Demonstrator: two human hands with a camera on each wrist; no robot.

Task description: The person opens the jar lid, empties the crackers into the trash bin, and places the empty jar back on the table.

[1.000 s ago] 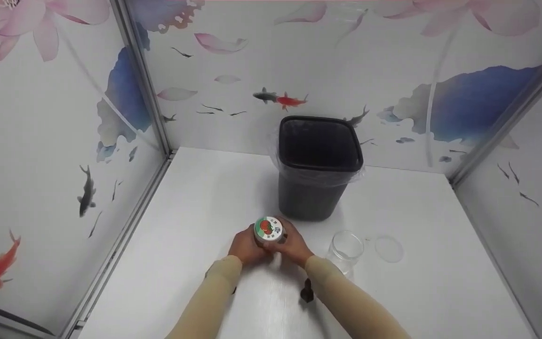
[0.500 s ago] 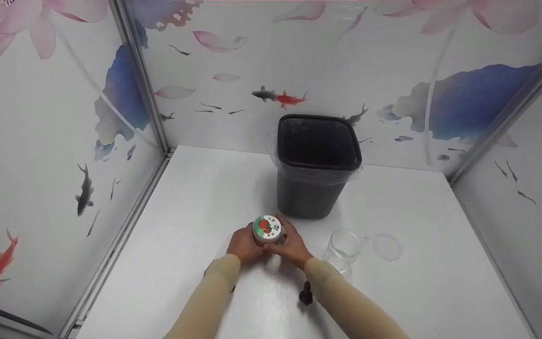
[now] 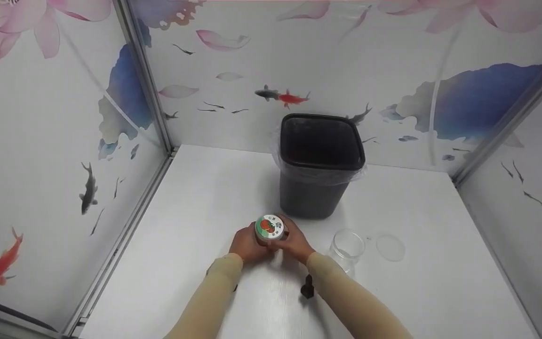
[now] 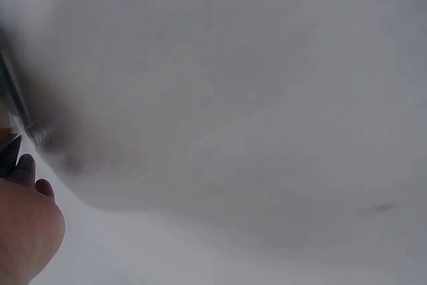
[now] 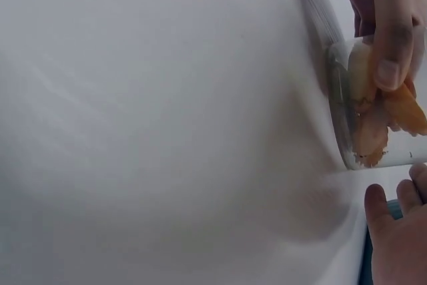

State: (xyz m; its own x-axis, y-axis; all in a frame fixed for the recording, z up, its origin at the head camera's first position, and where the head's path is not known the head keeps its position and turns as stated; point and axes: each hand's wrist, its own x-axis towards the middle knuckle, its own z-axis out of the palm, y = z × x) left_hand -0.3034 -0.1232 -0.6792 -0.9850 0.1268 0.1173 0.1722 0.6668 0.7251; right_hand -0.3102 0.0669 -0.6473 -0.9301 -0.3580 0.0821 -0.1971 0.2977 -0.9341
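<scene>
We hold the jar (image 3: 270, 231) between both hands near the middle of the table (image 3: 195, 226), a little toward the near edge. Our left hand (image 3: 246, 246) wraps the jar's left side with curled fingers; our right hand (image 3: 294, 244) wraps its right side, fingers curled around the wall just below the printed lid (image 3: 269, 226). Both grips are clenched on the jar, with no visible gap between fingers and glass. In the right wrist view a thumb (image 5: 393, 38) presses on the clear wall of the jar (image 5: 373, 118), and orange pieces (image 5: 383, 115) show through it. The left wrist view shows only the heel of the left hand (image 4: 27, 231) against blurred white table.

Just beyond the jar stands the black bin (image 3: 318, 165), lined with a clear bag, nearly touching the hands' far side. To the right, near our right forearm, stands an open clear glass jar (image 3: 345, 249), and beside it a clear round lid (image 3: 390, 247) lies flat. A small dark object (image 3: 307, 290) lies on the table under the right forearm.

Open room lies to the left, up to the left wall rail, and along the right side toward the right edge.
</scene>
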